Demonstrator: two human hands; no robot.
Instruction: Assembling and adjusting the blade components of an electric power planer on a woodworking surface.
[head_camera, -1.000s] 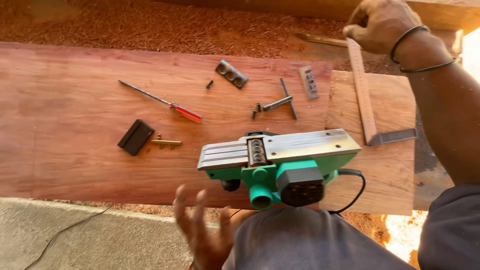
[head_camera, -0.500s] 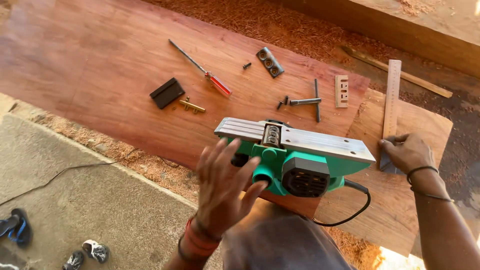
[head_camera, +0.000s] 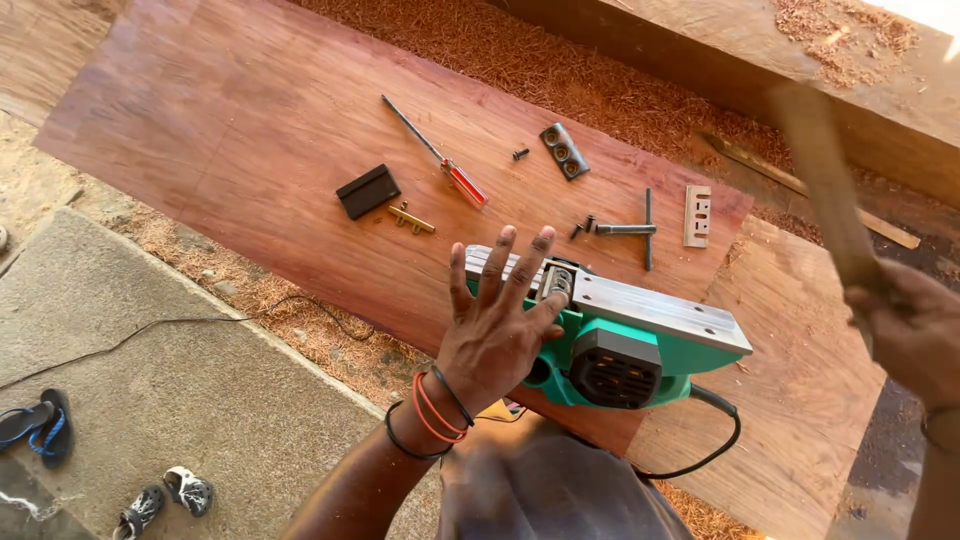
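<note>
Hands shifted — left onto planer, right raising stick.

sunlit concrete floor, scattered sawdust

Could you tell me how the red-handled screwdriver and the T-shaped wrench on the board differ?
The screwdriver is a straight shaft with a red handle; the T-shaped wrench is bare grey metal with a crossbar. The screwdriver lies diagonally, far from the green planer; the wrench lies just beyond it. Both lie flat, untouched, on the reddish board.
</note>
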